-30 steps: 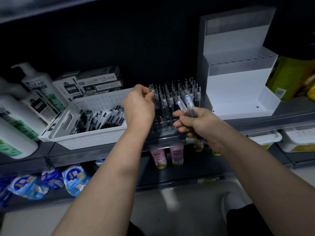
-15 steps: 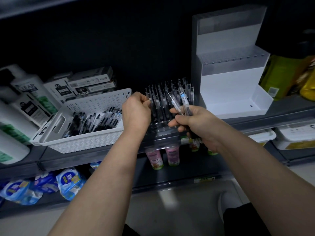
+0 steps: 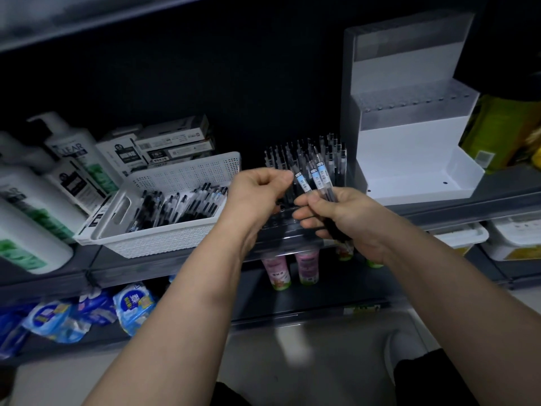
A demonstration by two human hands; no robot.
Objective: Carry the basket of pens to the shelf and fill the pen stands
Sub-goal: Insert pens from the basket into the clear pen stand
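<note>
Nearest the camera, the right hand (image 3: 336, 218) grips a small bunch of pens (image 3: 317, 180) upright, likely as a ready supply. The left hand (image 3: 257, 191) pinches the top of one, probably to draw it free. Just behind, the clear pen stand (image 3: 287, 244) is partly filled. Left of it on the shelf (image 3: 497, 197), the white basket (image 3: 164, 244) holds many more pens. The white display rack (image 3: 409, 159) at the far right shows none.

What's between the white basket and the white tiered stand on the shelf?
Head view: the clear pen stand, partly filled. In front of it the right hand grips a bunch of pens; the left hand pinches one.
</note>
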